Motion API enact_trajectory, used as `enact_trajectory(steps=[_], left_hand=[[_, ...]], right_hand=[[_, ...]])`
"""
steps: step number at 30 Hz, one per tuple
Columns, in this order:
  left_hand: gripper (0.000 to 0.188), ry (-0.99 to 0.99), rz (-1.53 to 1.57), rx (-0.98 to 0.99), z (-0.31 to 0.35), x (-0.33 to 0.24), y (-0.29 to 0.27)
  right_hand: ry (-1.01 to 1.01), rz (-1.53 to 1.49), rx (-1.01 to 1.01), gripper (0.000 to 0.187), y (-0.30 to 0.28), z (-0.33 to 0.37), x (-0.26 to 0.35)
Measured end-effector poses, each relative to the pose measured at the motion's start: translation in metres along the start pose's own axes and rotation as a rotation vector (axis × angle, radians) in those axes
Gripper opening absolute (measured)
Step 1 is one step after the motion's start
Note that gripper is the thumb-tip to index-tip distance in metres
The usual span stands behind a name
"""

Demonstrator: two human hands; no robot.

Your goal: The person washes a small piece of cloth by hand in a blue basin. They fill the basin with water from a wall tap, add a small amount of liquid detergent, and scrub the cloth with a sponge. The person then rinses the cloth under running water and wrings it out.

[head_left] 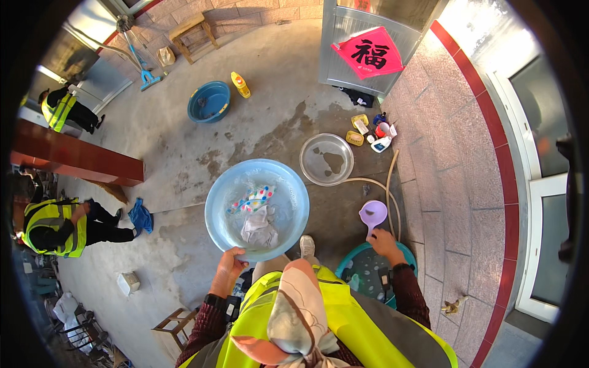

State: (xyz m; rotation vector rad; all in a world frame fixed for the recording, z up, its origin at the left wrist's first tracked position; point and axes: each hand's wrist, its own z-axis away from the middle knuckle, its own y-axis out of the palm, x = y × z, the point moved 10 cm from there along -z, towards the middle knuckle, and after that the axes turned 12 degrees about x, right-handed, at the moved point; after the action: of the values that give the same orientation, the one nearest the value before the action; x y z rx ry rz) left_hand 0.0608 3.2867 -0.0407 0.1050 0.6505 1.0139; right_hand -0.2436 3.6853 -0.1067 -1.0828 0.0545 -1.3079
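Observation:
A light blue basin (293, 211) with soapy-looking water stands in front of me, slightly left of the middle. Inside lie a white cloth with coloured dots (256, 197) and a plain pale grey cloth (260, 228). My left hand (229, 268) is closed on the near rim of this basin. On the other side, my right hand (384, 245) grips a purple dipper (373, 211) by its handle, bowl pointing away from me. A small dark patch shows in the bowl. Below that hand is a green tub (351, 260), partly hidden by my right arm.
Beyond stands a shallow clear basin (327, 159) beside a hose (391, 184). Several bottles and tubs (371, 132) sit by the brick wall. Farther off are a dark blue basin (208, 102), a yellow bottle (241, 84) and a wooden bench (191, 34). Two people are at left.

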Motion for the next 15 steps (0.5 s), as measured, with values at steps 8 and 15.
enact_trajectory(steps=[8, 15], left_hand=[[0.017, -0.088, -0.07, 0.076, -0.077, -0.089, 0.029], [0.014, -0.088, -0.242, 0.119, -0.138, -0.172, 0.042]], right_hand=[[-0.188, -0.62, -0.058, 0.045, -0.039, -0.16, 0.183], [0.196, -1.348, 0.049, 0.042, 0.003, -0.235, 0.221]])
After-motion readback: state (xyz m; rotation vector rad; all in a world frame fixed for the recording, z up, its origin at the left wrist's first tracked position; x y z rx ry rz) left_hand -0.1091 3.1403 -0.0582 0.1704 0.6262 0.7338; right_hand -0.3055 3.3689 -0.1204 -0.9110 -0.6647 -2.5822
